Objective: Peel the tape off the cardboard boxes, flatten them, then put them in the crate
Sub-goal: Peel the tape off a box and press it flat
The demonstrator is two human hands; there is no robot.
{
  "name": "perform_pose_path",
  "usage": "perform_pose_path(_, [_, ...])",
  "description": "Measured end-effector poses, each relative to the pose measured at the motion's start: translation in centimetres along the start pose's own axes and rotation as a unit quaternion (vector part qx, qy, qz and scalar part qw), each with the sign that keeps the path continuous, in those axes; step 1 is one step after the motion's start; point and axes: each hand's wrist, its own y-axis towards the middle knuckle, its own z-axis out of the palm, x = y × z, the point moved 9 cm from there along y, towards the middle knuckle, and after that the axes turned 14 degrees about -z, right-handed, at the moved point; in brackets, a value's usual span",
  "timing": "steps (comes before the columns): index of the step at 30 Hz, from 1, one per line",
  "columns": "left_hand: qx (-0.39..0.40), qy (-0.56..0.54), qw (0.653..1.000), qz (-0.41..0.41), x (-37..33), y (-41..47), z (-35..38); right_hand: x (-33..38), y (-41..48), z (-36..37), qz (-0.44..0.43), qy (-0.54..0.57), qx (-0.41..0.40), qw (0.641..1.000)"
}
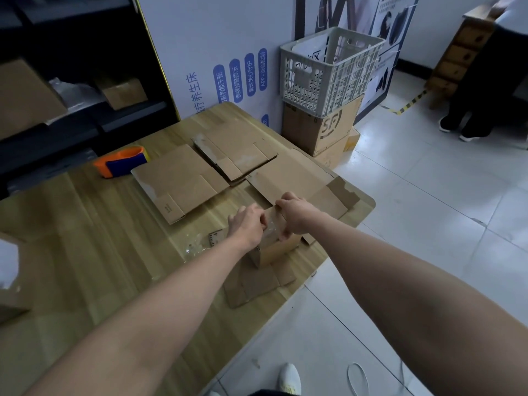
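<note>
Both forearms reach over the bench (85, 252), where I see my left hand (248, 225) and right hand (294, 215) gripping the taped small box (274, 247).

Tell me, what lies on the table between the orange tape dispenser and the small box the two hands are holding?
In the head view, one flattened cardboard box lies between the tape dispenser and the small box.
</note>
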Motion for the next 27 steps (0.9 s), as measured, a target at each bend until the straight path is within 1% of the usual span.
perform_pose_path(2, [-0.009,-0.018,1.000,0.006,0.3,-0.2,0.1,0.1,0.1,0.0,-0.002,0.007,0.000,1.000])
perform_pose_path(6, [-0.016,-0.087,0.996,-0.019,1.4,-0.2,0.2,0.2,0.2,0.0,-0.006,0.006,0.003,1.000])
perform_pose_path(9, [-0.021,-0.109,0.994,-0.020,1.0,0.1,-0.3,0.2,0.1,0.0,-0.007,0.006,0.009,1.000])
perform_pose_path(11, [-0.024,-0.119,0.992,-0.039,0.9,0.5,-0.6,0.2,0.1,0.0,-0.011,0.010,0.008,1.000])
perform_pose_path(14, [-0.038,-0.080,0.995,-0.051,0.3,0.9,-0.4,0.1,0.0,0.0,-0.011,0.012,0.003,1.000])
perform_pose_path(16, [-0.051,-0.006,0.998,-0.021,-0.7,0.9,0.1,0.0,0.1,-0.1,-0.010,0.007,0.002,1.000])
perform_pose_path(18, [-0.056,0.030,0.998,0.008,-1.1,0.8,0.3,0.1,0.2,-0.2,-0.012,0.001,0.002,1.000])
perform_pose_path(20, [-0.049,0.004,0.999,0.013,-0.7,0.9,0.3,0.1,0.3,-0.2,-0.014,0.005,0.002,1.000])
perform_pose_path(24, [-0.037,-0.120,0.992,0.009,0.3,0.6,-0.4,0.2,0.2,-0.2,-0.018,0.010,0.009,1.000])
perform_pose_path(27, [-0.039,-0.132,0.990,0.007,0.4,0.4,-0.4,0.1,0.1,-0.2,-0.016,0.005,0.009,1.000])
